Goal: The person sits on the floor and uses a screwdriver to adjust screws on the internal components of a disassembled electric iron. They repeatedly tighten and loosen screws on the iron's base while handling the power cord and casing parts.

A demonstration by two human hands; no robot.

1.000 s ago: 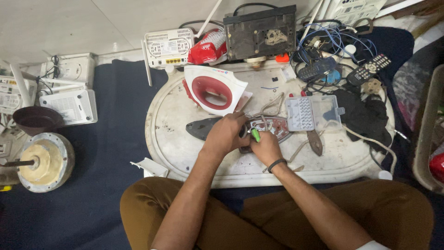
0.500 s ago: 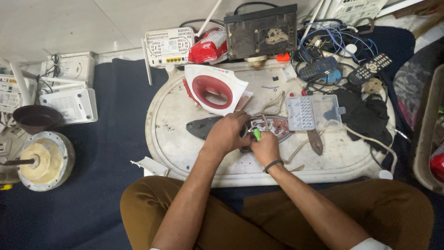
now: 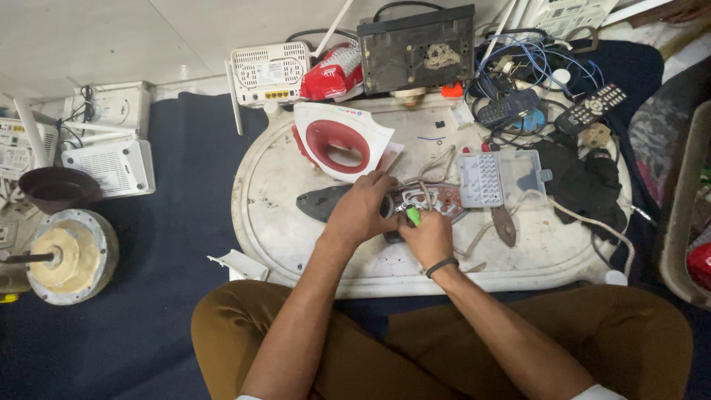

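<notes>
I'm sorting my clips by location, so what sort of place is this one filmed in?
Probably a small appliance repair spot set up on the floor. A person sits cross-legged at a worn white tray, working on an opened iron base beside its red and white iron cover. Routers, a remote and tangled cables lie around.

This is a small repair workshop on the floor: white routers (image 3: pixel 270 72), an opened iron (image 3: pixel 344 141) (red and white), tangled wires (image 3: pixel 518 59).

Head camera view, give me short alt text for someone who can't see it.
A seated person's left hand steadies a dismantled iron's metal base on a white oval tray while the right hand holds a green-handled screwdriver to it. The red-and-white iron shell lies behind.
</notes>
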